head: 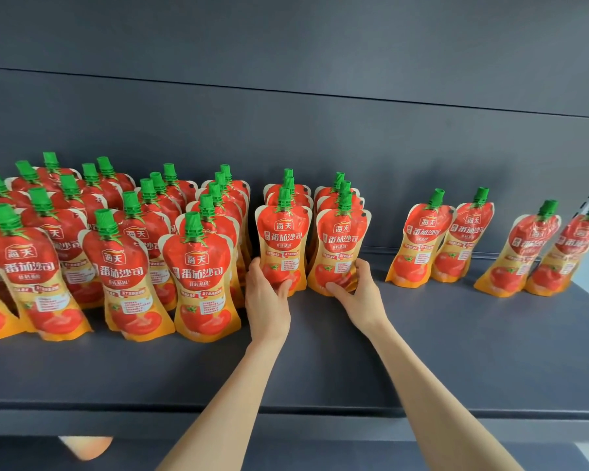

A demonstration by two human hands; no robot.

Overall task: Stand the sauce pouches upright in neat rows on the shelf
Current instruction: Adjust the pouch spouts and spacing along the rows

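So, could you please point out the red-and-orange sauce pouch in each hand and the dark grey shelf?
Red-and-orange sauce pouch (pixel 282 232) in left hand (pixel 266 297): head view, printed front.
Second red-and-orange sauce pouch (pixel 342 237) in right hand (pixel 357 291): head view, printed front.
Dark grey shelf (pixel 456 334): head view, bare deck.

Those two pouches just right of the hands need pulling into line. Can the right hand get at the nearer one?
Probably yes: only bare shelf lies between the right hand and the nearer pouch, though it grips another pouch.

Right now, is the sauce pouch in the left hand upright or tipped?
Upright: the sauce pouch stands on the shelf, green cap pointing up.
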